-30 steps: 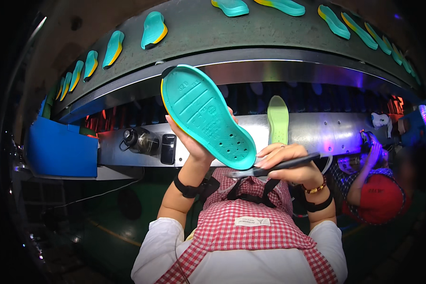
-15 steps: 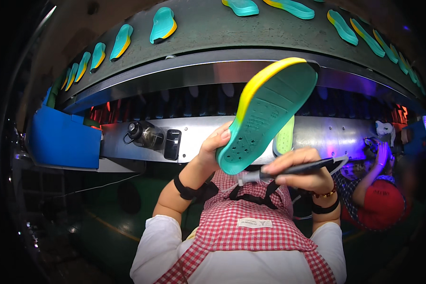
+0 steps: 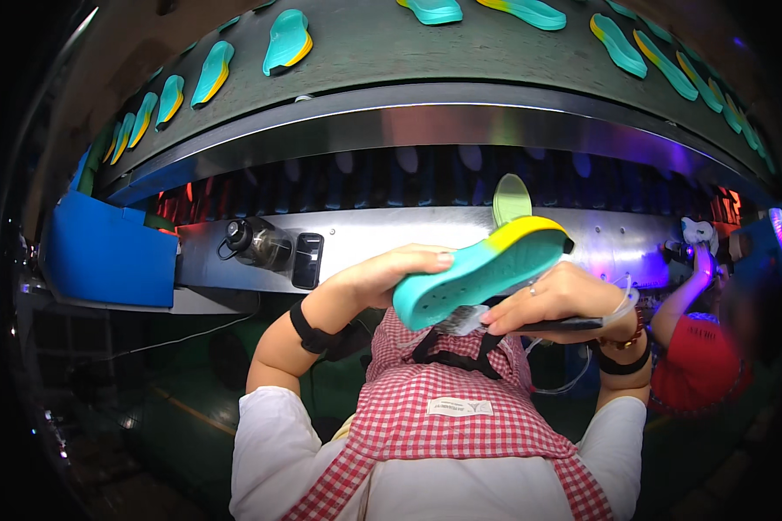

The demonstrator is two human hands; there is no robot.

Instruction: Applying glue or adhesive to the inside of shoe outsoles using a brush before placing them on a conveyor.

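Note:
My left hand (image 3: 394, 273) grips a teal shoe sole (image 3: 469, 271) with a yellow edge and a black tip. The sole is tilted, its heel end toward my left hand. A glue brush (image 3: 565, 325) with a dark handle and a thin clear tube is held in my right hand (image 3: 573, 300). Its pale bristle head is right at the sole's near edge; the sole partly covers the fingers, and I cannot tell whether bristles and sole touch. Behind the sole, a pale green sole (image 3: 511, 200) shows in part over the metal ledge.
A conveyor belt (image 3: 443, 61) carrying several teal soles (image 3: 287, 42) runs along the far side. On the metal ledge (image 3: 356, 227) stand a dark bottle (image 3: 265, 245) and a phone (image 3: 308, 260). A blue panel (image 3: 109, 252) is at left; a co-worker in a red cap (image 3: 699, 360) at right.
The sole has been lowered and tipped flatter, showing more of its side. My right hand and the brush have come in against its near edge. The belt's soles have shifted slightly left in view.

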